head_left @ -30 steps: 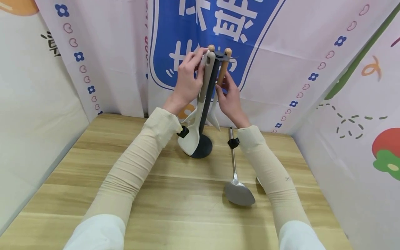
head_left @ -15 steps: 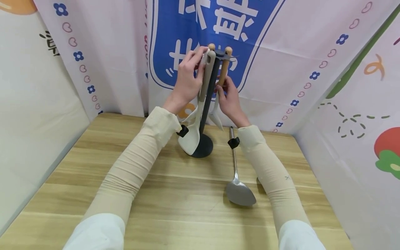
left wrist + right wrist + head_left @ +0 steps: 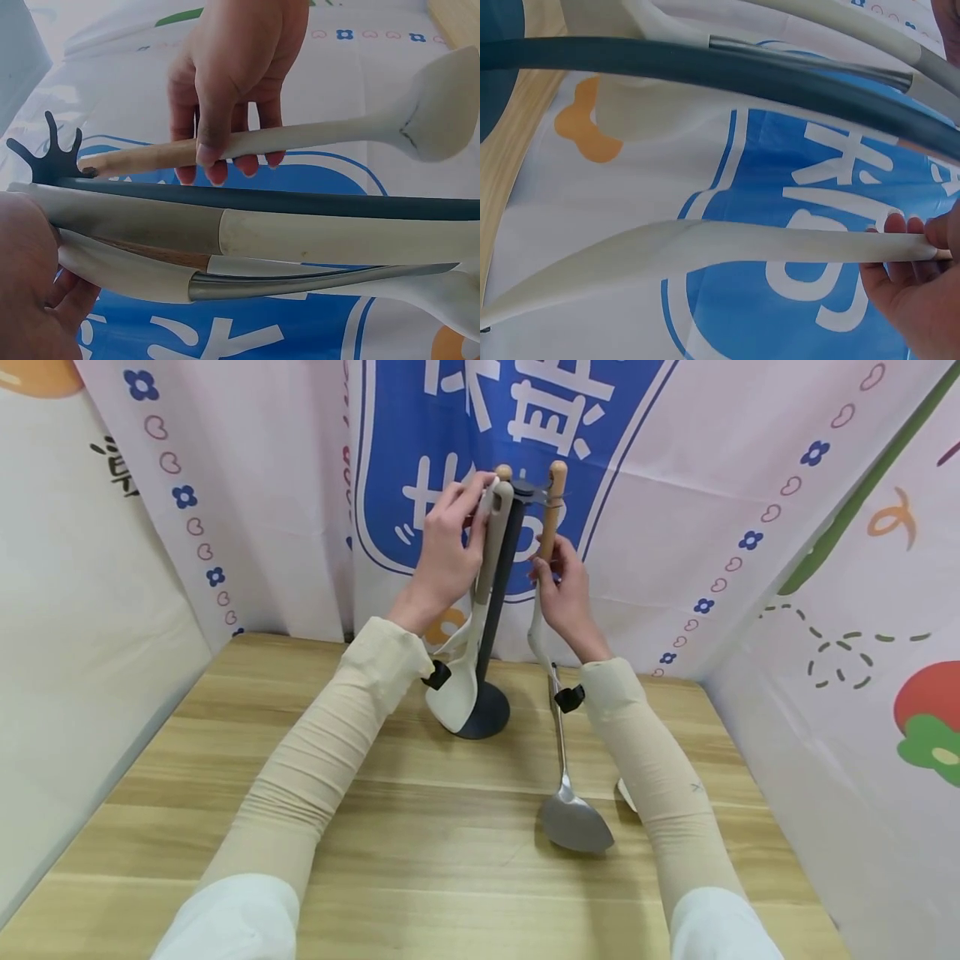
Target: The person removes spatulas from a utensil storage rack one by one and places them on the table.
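A dark utensil stand rises on the wooden table, its hooked top prongs visible in the left wrist view. My right hand pinches a white spatula low on its wooden handle, to the right of the pole. The handle's upper end overlaps a prong. At the stand's top left, my left hand holds the handle ends of the hanging utensils. Among these are a grey-handled white turner and a white-handled utensil with a metal shaft. Behind them another wooden handle end shows.
A metal wok turner lies on the table right of the stand. Part of a white object shows beside my right forearm. Printed cloth hangs close behind the stand, and pale side walls enclose the table.
My right hand has moved right and slightly up with the white spatula, carrying it away from the pole. The spatula's head has swung over the metal turner's handle. My left hand stays in place.
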Motion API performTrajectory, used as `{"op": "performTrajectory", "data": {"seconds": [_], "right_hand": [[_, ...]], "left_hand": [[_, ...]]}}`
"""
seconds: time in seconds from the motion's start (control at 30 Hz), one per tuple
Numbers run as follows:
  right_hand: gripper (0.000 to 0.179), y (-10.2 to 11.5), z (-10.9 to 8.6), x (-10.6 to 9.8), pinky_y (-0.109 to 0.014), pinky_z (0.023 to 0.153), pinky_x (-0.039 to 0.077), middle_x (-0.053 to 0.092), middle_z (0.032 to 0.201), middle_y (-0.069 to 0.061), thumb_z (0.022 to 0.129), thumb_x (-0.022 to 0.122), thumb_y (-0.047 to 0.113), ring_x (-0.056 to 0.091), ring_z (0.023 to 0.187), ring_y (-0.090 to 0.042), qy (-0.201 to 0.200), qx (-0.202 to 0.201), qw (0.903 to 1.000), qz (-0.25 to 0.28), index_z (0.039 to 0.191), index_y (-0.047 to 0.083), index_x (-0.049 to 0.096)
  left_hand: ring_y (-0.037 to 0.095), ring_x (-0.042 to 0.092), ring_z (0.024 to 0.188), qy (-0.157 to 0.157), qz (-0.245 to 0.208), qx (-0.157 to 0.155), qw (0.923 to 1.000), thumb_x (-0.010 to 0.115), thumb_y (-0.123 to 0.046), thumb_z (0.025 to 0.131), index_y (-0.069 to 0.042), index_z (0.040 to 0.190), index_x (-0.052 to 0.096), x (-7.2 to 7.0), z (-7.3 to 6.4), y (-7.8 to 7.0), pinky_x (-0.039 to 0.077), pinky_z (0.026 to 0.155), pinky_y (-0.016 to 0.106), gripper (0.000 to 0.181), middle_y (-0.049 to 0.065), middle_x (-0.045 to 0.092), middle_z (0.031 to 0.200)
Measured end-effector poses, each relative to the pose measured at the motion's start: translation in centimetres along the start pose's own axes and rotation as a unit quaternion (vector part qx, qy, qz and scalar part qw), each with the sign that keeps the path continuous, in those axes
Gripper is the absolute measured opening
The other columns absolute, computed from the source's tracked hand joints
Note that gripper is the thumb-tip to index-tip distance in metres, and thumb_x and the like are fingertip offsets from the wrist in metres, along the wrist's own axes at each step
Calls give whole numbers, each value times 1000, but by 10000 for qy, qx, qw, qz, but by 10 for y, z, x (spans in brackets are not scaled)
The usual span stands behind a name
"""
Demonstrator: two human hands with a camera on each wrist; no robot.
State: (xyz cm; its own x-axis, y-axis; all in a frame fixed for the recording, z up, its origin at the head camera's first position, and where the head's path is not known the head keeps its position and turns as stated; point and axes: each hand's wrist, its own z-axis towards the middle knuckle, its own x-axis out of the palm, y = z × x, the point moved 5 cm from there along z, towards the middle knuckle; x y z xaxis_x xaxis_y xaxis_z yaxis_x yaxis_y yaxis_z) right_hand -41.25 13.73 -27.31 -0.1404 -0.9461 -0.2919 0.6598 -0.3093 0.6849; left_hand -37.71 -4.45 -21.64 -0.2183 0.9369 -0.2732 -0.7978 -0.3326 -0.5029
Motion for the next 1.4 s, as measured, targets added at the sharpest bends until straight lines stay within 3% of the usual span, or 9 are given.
{"op": "performTrajectory", "data": {"seconds": [0.2, 0.4, 0.57, 0.7, 0.9, 1.17, 1.4], "right_hand": [[31, -10, -2, -18, -29, 74, 58, 61, 104, -19, 104, 51, -1, 62, 80, -18, -232, 68, 9996, -121, 135, -5, 55], [32, -20, -7, -35, -18, 67, 53, 61, 107, -26, 104, 52, 1, 61, 82, -25, -277, 281, 9989, -249, 135, -6, 56], [21, -34, -12, -52, -13, 63, 50, 63, 103, -27, 102, 55, 0, 61, 82, -32, -418, 340, 9969, -570, 120, -8, 62], [14, -48, -17, -63, -14, 64, 50, 64, 99, -27, 101, 55, -3, 60, 78, -25, -404, 366, 9940, -948, 110, -11, 62], [16, -72, -30, -81, -19, 70, 50, 64, 103, -22, 104, 52, 3, 60, 83, -20, -249, 879, 9836, -1555, 113, -7, 61], [25, -97, -44, -108, -18, 64, 48, 62, 107, -22, 105, 50, 5, 58, 84, -21, -285, 1644, 9663, -1961, 124, -5, 61], [30, -107, -55, -125, -36, 74, 50, 63, 111, -26, 105, 48, 3, 58, 91, -31, -267, 2179, 9454, -2407, 131, -6, 59]], "left_hand": [[24, 58, 107, 70, -28, -52, 10000, 53, -4, 104, -3, 146, 54, 3, -1, 0, 54, 98, 26, 41, 21, 58, 121], [23, 57, 104, -18, 0, 2, 10000, 52, -2, 104, -2, 145, 54, 2, -2, 1, 54, 96, 27, 41, 21, 58, 120], [24, 56, 101, 0, 28, 88, 10000, 52, -3, 104, -2, 145, 54, 1, 0, 0, 54, 92, 26, 41, 21, 58, 119], [23, 56, 100, -52, 60, 93, 9999, 53, -3, 104, -2, 144, 55, -2, 1, 1, 54, 91, 27, 40, 21, 58, 119], [23, 56, 102, -4, 67, 101, 9999, 53, -3, 104, -2, 144, 55, -1, 0, 2, 54, 91, 25, 40, 21, 58, 118], [22, 57, 102, -16, -40, -8, 10000, 54, -3, 104, -5, 144, 56, 1, 0, 0, 53, 92, 23, 41, 19, 58, 118], [23, 56, 101, -78, -22, 100, 9999, 54, -2, 103, -3, 144, 56, 0, -1, 1, 53, 91, 24, 40, 20, 58, 116]]}}
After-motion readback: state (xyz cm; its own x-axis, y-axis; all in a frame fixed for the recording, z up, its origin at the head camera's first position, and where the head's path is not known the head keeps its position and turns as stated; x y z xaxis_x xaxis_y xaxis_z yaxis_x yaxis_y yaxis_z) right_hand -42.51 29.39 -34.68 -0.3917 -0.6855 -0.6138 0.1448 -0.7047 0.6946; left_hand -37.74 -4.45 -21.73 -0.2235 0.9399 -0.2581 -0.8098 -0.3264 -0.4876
